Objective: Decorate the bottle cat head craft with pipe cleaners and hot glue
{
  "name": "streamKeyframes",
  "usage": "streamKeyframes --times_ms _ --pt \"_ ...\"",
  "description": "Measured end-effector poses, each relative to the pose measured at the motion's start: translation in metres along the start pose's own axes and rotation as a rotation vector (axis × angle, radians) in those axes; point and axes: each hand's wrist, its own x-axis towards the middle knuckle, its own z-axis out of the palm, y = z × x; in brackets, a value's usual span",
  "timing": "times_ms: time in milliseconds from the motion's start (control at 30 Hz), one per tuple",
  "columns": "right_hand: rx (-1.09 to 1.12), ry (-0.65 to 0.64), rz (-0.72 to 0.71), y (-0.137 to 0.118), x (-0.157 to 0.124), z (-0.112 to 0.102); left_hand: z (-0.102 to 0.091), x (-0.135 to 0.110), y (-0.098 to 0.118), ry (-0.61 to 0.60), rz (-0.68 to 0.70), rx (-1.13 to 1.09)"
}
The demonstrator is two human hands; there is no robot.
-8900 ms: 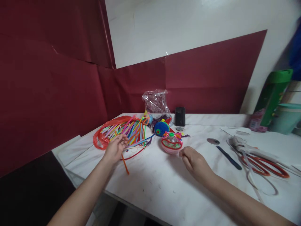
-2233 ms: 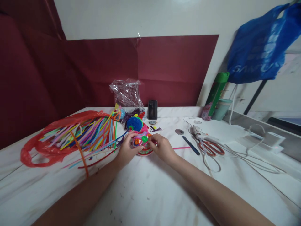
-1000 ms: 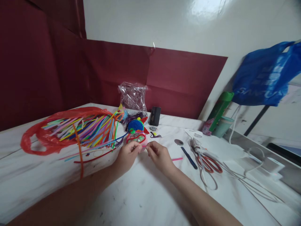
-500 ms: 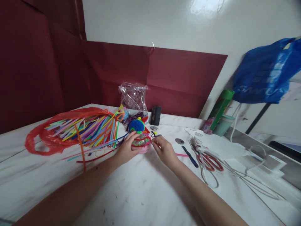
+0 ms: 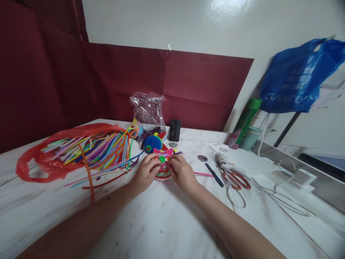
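Between my two hands is a small round pipe-cleaner craft, pink and red with a green dot and an orange dot near its top. My left hand curls round its left side, fingers closed on it. From the right, my right hand pinches its upper edge with thumb and fingers; the exact strand is too small to tell. Just behind stands a blue ball-shaped craft with green, yellow and red parts. A pink pipe cleaner lies to the right of my right hand.
On the left, a red plastic bag holds many coloured pipe cleaners. Behind are a clear plastic bag and a black box. To the right lie a dark blue tool, orange-handled scissors and white cables.
The craft has been turned, so its dots and pink top edge now show towards me. My right hand has moved in closer to my left. The view has shifted slightly.
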Motion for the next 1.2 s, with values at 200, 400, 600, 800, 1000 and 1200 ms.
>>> streamKeyframes --times_ms 200,400,600,800,1000,1200 --pt "-0.054 0.015 0.06 -0.008 -0.003 0.003 -0.001 0.001 0.004 -0.006 0.006 -0.003" --pt "-0.111 0.014 0.083 -0.012 -0.005 0.006 -0.001 0.001 0.009 -0.002 0.015 0.028" --pt "-0.121 0.052 0.106 -0.012 -0.006 0.011 0.001 0.0 0.008 0.018 -0.016 0.026" --pt "-0.004 0.09 0.171 -0.016 -0.008 0.013 0.001 0.001 0.008 0.027 -0.012 0.027" --pt "0.049 0.09 0.235 -0.018 -0.008 0.014 -0.002 0.002 0.005 0.021 0.043 0.061" --pt "0.063 0.094 0.172 -0.019 -0.009 0.016 -0.004 0.0 0.006 0.017 0.004 0.078"
